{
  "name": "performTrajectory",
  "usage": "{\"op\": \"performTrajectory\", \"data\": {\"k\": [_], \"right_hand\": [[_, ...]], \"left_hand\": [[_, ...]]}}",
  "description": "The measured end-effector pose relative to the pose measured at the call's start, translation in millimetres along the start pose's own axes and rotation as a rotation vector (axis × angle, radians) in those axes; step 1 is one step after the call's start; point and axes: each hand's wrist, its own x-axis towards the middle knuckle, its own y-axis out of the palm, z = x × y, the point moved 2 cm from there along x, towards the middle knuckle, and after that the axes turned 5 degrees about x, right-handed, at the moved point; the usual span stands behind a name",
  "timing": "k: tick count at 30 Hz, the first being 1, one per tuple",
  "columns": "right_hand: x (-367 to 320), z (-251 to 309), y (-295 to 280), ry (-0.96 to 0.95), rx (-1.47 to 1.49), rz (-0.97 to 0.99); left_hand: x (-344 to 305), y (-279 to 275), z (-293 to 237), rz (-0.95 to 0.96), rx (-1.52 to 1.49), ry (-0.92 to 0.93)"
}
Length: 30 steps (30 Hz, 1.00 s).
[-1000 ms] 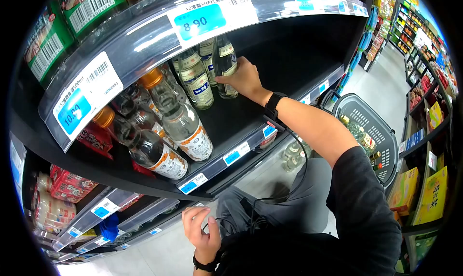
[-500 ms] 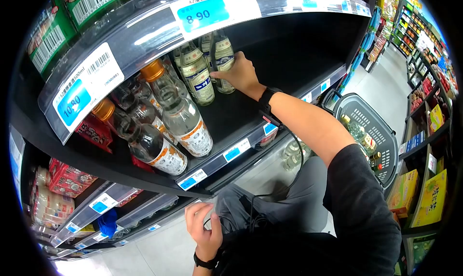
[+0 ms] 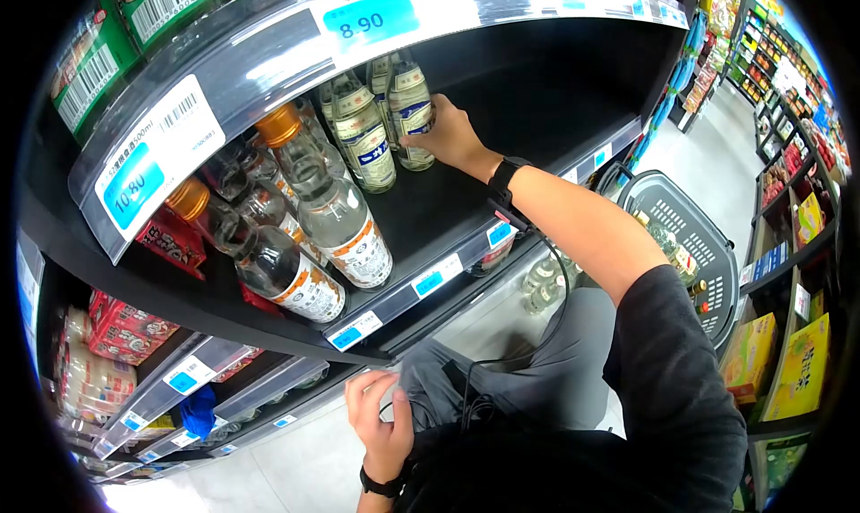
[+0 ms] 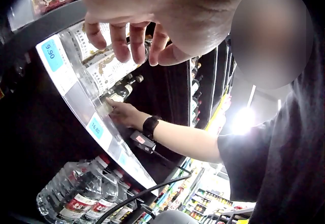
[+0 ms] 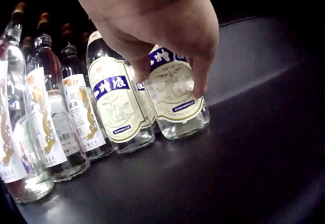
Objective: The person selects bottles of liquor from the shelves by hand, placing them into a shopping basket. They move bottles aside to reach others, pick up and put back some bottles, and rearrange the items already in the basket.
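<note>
one bottle [image 3: 411,117] stands right of other bottles [image 3: 366,146] on the shelf [image 3: 439,204], left of the basket [image 3: 726,289].

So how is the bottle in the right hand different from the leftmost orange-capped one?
The held bottle wears a cream label with a blue band; the orange-capped bottle has a white label with orange trim. The right hand grips the held bottle, while nobody touches the orange-capped bottle. Both are clear glass.

From the right wrist, the right hand [image 5: 157,20] hides the neck of the liquor bottle [image 5: 175,94]; the head view's top edge crops the green packages [image 3: 170,7].
</note>
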Motion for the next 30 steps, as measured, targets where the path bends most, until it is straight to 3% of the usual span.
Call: {"op": "performTrajectory", "data": {"k": [6, 9, 11, 13, 15, 18, 22, 27, 30], "right_hand": [[-2.9, 1.2, -0.6, 0.004, 0.026, 0.0], [-12.4, 0.8, -8.5, -0.053, -0.063, -0.114], [-27.9, 3.2, -30.8, 0.016, 0.22, -0.266], [-68.3, 9.1, -67.3, -0.043, 0.504, -0.378], [-122.5, 8.0, -105.4, -0.031, 0.623, -0.502], [-180.1, -20.7, -149.5, 0.118, 0.544, -0.641], [-203.2, -30.1, -197.4, 0.231, 0.556, -0.729], [-247.6, -31.8, -233.7, 0.257, 0.429, -0.809], [-256.3, -33.3, -248.3, 0.242, 0.404, -0.823]], "left_hand": [[3.2, 5.1, -2.3, 0.027, -0.004, 0.013], [6.7, 17.0, 0.2, 0.046, -0.038, -0.001], [13.7, 26.8, 0.0, 0.139, -0.068, -0.003], [15.8, 44.6, 4.0, 0.267, -0.138, -0.047], [16.4, 67.9, 6.1, 0.395, -0.167, -0.07], [32.5, 119.2, 7.8, 0.591, -0.239, -0.073], [43.3, 218.9, 28.4, 0.817, -0.225, -0.065], [30.2, 334.8, 61.1, 0.934, 0.001, 0.115], [28.9, 391.4, 68.6, 1.03, -0.044, 0.086]]}}
